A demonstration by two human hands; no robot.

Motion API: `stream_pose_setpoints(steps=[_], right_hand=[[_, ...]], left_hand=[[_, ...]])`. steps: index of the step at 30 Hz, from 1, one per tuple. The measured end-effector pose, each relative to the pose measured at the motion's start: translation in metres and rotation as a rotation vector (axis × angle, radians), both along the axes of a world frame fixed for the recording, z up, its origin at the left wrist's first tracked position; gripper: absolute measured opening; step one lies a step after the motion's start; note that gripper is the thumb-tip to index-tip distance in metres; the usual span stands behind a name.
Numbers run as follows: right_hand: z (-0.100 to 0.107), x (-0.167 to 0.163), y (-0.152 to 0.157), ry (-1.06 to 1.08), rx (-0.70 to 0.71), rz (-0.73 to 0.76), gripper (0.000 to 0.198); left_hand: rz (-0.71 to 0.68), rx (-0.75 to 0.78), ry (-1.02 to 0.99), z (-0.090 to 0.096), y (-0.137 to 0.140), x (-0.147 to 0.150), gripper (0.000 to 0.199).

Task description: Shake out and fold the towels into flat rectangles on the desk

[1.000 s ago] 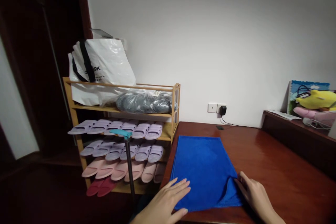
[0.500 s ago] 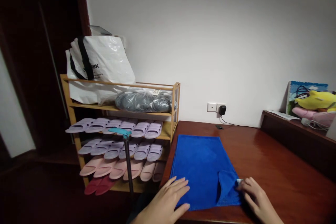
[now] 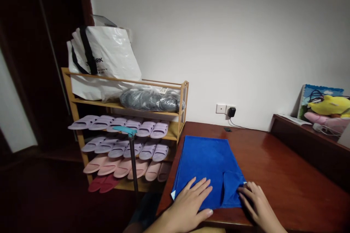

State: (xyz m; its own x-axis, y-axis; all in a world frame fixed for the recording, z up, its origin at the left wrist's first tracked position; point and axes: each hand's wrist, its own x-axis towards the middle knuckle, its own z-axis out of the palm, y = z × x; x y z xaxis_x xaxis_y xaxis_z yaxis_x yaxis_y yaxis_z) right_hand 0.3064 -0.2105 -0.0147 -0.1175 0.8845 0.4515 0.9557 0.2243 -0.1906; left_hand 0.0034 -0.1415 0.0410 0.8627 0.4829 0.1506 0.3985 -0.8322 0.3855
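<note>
A blue cloth lies on the table, folded into a rectangle in layers, with a small flap turned over at its near right corner. My left hand rests flat on the near left part of the cloth, fingers stretched out. At the right edge my right hand has its fingers curled on the cloth beside the flap; the fingertips are partly hidden. A white label pokes out at the cloth's left edge, and a bit of white shows by my right fingers.
The reddish-brown wooden table reaches back to the wall, below a black plug adapter. A raised ledge at right holds a yellow plush toy. Left stands a shoe rack with slippers, a white bag and a blue-topped pole.
My left hand has slid right and slightly up over the cloth, uncovering the label at the left edge. My right hand has shifted a little left with the flap. The view has tilted slightly.
</note>
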Motion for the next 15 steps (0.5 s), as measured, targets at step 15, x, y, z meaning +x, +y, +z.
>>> stream_pose_setpoints(steps=[15], right_hand=[[0.015,0.014,-0.004,-0.261,0.074,0.171,0.023]], left_hand=[[0.004,-0.015,0.016,-0.003,0.003,0.001,0.062]])
